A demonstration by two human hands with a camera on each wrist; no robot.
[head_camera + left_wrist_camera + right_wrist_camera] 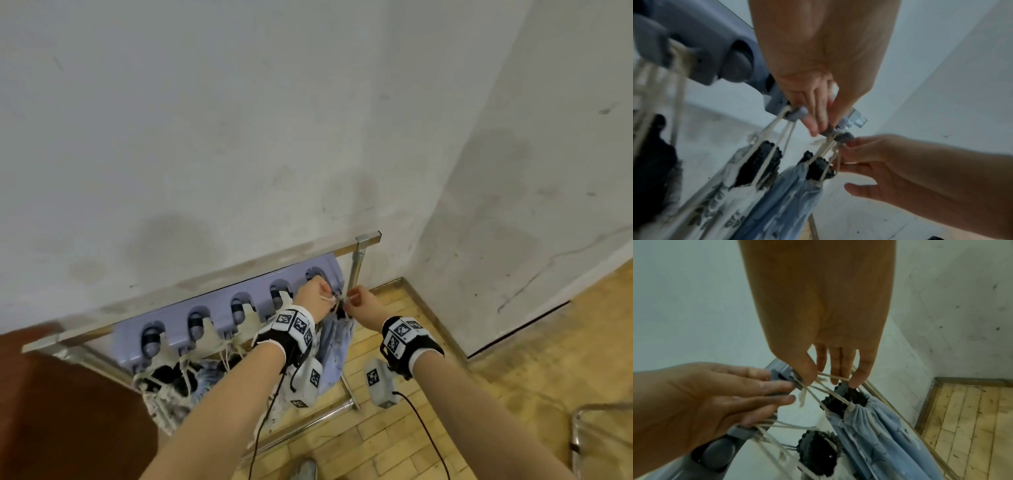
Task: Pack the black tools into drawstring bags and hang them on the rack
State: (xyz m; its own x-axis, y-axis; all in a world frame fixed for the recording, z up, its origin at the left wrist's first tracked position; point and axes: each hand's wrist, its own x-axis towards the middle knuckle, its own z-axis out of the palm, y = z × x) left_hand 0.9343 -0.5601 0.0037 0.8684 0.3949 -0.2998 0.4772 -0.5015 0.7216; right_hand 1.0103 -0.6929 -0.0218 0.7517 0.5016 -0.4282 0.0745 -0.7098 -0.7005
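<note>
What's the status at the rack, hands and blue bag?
Both hands at rack's right end. Right hand pinches the cords; left hand fingers at the hook. Blue bag hangs below. Nothing blocking.

Both forearms are bare, with no sleeves. The left hand and the right hand are bare too, without gloves or rings that show. Just behind each hand sits a black wrist strap edged in white, carrying a blocky band of white squares printed with black fiducial patterns. Below each strap hangs a grey-white box bearing the same kind of marker, and a thin black cable trails from each box.
</note>
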